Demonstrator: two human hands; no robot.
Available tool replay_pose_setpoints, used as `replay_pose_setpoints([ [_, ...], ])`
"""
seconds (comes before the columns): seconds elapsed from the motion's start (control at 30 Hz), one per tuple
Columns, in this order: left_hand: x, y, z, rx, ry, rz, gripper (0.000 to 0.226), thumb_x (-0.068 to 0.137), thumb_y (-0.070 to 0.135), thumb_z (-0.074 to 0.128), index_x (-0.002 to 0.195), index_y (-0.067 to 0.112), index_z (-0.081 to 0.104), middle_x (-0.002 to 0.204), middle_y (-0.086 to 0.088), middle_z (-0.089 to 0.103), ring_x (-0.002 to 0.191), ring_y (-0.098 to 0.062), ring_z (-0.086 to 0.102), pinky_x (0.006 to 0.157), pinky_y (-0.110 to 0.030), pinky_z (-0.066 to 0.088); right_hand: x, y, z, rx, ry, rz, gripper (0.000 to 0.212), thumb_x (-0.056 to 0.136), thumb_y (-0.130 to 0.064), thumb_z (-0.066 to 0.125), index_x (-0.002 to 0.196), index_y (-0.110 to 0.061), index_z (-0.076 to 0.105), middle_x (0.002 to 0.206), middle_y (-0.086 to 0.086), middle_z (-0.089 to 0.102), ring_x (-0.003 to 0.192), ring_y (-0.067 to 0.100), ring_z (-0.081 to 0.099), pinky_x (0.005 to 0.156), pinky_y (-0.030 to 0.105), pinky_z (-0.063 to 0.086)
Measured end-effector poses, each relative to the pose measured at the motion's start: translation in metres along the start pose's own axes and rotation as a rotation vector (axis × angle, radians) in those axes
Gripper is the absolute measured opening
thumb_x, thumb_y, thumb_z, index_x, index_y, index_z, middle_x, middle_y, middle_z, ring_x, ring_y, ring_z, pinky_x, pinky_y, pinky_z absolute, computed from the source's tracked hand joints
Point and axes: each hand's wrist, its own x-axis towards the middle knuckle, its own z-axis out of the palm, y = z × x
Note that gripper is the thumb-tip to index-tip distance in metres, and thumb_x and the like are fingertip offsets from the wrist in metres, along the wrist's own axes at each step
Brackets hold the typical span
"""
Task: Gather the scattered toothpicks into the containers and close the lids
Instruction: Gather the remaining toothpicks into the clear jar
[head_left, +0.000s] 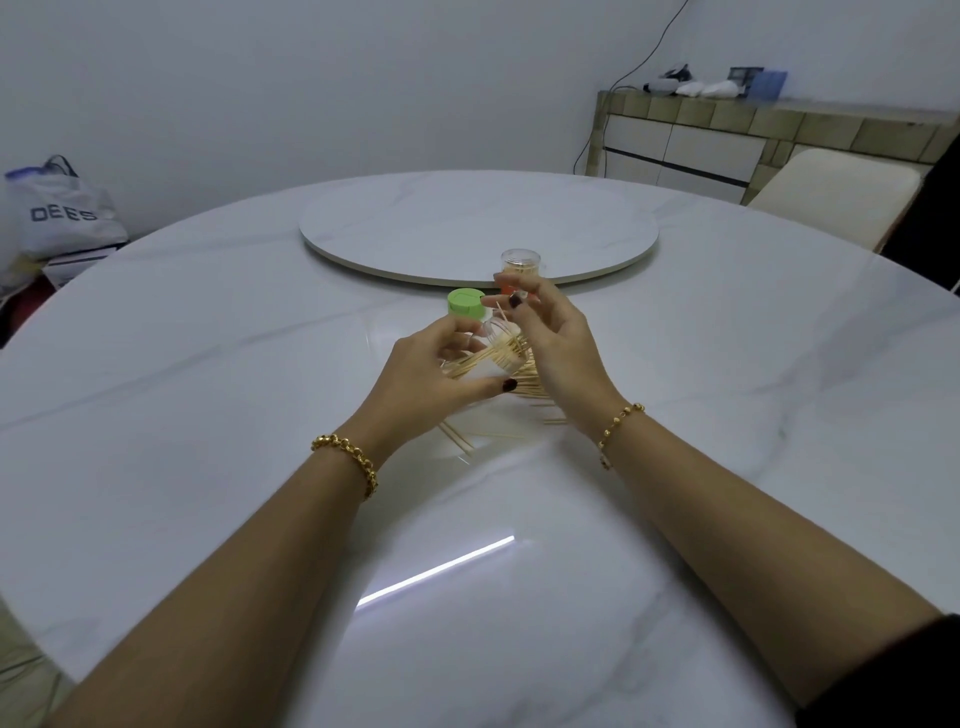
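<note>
Here, left hand (431, 376) grips a tilted clear container (500, 332) bristling with toothpicks (491, 357); right hand (553, 338) pinches one.

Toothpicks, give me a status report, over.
Left hand grips tilted clear plastic container, part-filled. Right hand pinches one thin wooden toothpick above it. Loose toothpicks lie on white marble table. Round green lid off it, nothing blocking.

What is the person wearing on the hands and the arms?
Both wrists carry gold: the left bracelet has chunky links, the right bracelet small beads. The nails of the left hand and right hand are painted dark. A black sleeve covers the right arm lower down; the left forearm is bare.
</note>
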Motion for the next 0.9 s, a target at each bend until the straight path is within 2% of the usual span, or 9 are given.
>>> replay_pose_setpoints([
  [0.1,0.000,-0.001,0.001,-0.013,0.001,-0.013,0.051,0.067,0.030,0.085,0.111,0.025,0.061,0.102,0.007,0.067,0.096,-0.003,0.063,0.078,-0.007,0.047,-0.002,0.002,0.002,-0.065,0.009,-0.053,0.026,0.093,0.002,0.050,0.112,-0.008,0.064,0.106,0.007,0.070,0.105,0.016,0.064,0.088,0.031,0.054],
  [0.23,0.000,-0.001,0.001,-0.028,-0.003,-0.035,0.050,0.066,0.028,0.086,0.109,0.028,0.060,0.103,0.006,0.066,0.097,-0.003,0.062,0.075,-0.003,0.044,-0.003,-0.001,0.003,-0.072,0.063,-0.054,0.023,0.089,0.002,0.055,0.096,-0.011,0.072,0.098,0.000,0.073,0.097,0.014,0.067,0.088,0.032,0.054],
  [0.3,0.000,0.000,0.001,-0.031,-0.010,-0.040,0.049,0.066,0.029,0.085,0.108,0.028,0.060,0.101,0.008,0.065,0.097,-0.001,0.061,0.073,-0.002,0.043,-0.002,-0.003,0.002,-0.027,0.092,-0.026,0.020,0.089,0.002,0.057,0.094,-0.009,0.073,0.096,0.003,0.073,0.095,0.017,0.068,0.088,0.034,0.054],
  [0.43,0.001,-0.001,0.000,-0.072,0.001,-0.068,0.048,0.067,0.032,0.085,0.109,0.026,0.062,0.102,0.010,0.066,0.099,-0.002,0.061,0.070,-0.002,0.044,-0.002,-0.008,0.001,0.127,0.149,0.010,0.017,0.088,0.007,0.058,0.098,0.000,0.070,0.098,0.011,0.072,0.096,0.022,0.068,0.092,0.030,0.053],
  [0.57,0.002,-0.002,0.000,-0.116,0.028,-0.083,0.046,0.068,0.032,0.084,0.108,0.026,0.062,0.105,0.006,0.067,0.102,-0.008,0.062,0.068,-0.007,0.048,-0.001,-0.007,-0.001,0.138,0.163,0.007,0.017,0.086,0.006,0.062,0.098,-0.004,0.070,0.097,0.009,0.073,0.094,0.017,0.069,0.086,0.028,0.055],
  [0.67,0.002,0.000,-0.002,-0.139,0.056,-0.089,0.045,0.068,0.031,0.084,0.106,0.026,0.062,0.103,0.008,0.067,0.100,-0.007,0.063,0.071,-0.011,0.050,-0.001,-0.004,0.000,0.094,0.155,-0.013,0.018,0.085,0.005,0.064,0.099,-0.003,0.070,0.096,0.007,0.073,0.092,0.012,0.070,0.081,0.023,0.054],
  [0.77,0.002,0.001,-0.003,-0.176,0.074,-0.098,0.045,0.067,0.031,0.084,0.105,0.025,0.061,0.103,0.007,0.067,0.098,-0.009,0.064,0.069,-0.019,0.054,-0.002,-0.001,0.001,-0.024,0.167,-0.064,0.020,0.087,0.001,0.063,0.103,-0.007,0.072,0.100,0.003,0.073,0.099,0.010,0.068,0.091,0.028,0.053],
  [0.83,0.002,0.002,-0.004,-0.195,0.088,-0.106,0.045,0.068,0.028,0.084,0.107,0.023,0.060,0.105,0.005,0.067,0.099,-0.008,0.063,0.064,-0.014,0.052,-0.005,0.000,0.003,-0.091,0.185,-0.094,0.023,0.090,-0.004,0.059,0.108,-0.012,0.071,0.104,0.000,0.072,0.103,0.008,0.066,0.095,0.030,0.051],
  [0.9,0.003,0.002,-0.004,-0.192,0.102,-0.102,0.046,0.069,0.027,0.084,0.109,0.021,0.061,0.106,0.003,0.067,0.101,-0.008,0.063,0.065,-0.011,0.051,-0.008,0.000,0.006,-0.152,0.172,-0.109,0.026,0.094,-0.009,0.053,0.115,-0.015,0.068,0.108,0.001,0.071,0.104,0.007,0.065,0.094,0.027,0.051],
])
